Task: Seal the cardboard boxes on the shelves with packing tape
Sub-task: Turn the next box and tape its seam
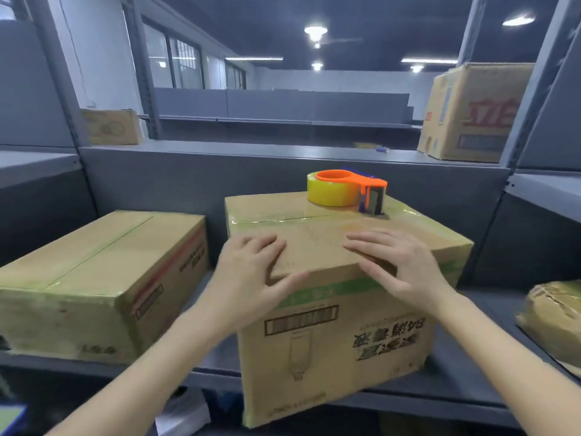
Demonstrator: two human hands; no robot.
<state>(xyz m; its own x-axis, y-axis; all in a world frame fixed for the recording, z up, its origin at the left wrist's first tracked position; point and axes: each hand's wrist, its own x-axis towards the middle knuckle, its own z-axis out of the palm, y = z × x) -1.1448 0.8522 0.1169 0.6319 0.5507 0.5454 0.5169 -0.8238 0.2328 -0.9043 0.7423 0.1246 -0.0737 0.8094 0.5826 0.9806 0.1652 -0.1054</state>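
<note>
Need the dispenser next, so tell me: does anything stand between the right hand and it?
Nothing visible does. The dispenser sits at the back of the box top; the right hand rests near the front edge, and only bare cardboard lies between them.

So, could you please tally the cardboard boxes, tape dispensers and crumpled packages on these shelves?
Cardboard boxes: 4
Tape dispensers: 1
Crumpled taped packages: 1
Total: 6
</note>
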